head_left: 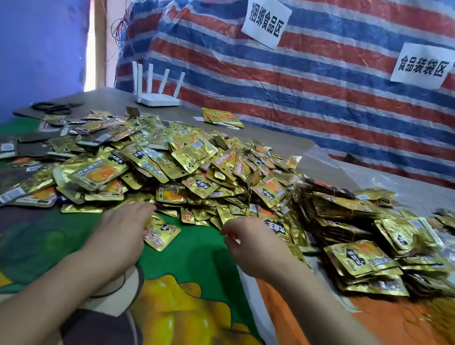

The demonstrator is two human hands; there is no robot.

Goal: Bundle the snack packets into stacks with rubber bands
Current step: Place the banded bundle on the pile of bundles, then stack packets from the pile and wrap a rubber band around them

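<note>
A big heap of loose gold snack packets (192,167) covers the middle of the table. Banded stacks of packets (360,256) lie at the right. My left hand (123,228) is at the heap's near edge and holds a few gold packets (162,234) that stick out from under its thumb side. My right hand (243,244) hovers beside it at the heap's edge, fingers loosely curled, and I see nothing in it. A thin dark band (110,291) lies at my left wrist. A clump of black rubber bands (52,106) sits far left at the back.
Dark flat packets (6,150) spread out at the left. A white router (157,99) and a few more gold packets (222,117) stand at the back near the striped tarp (317,97). A colourful printed cloth (189,297) covers the near table.
</note>
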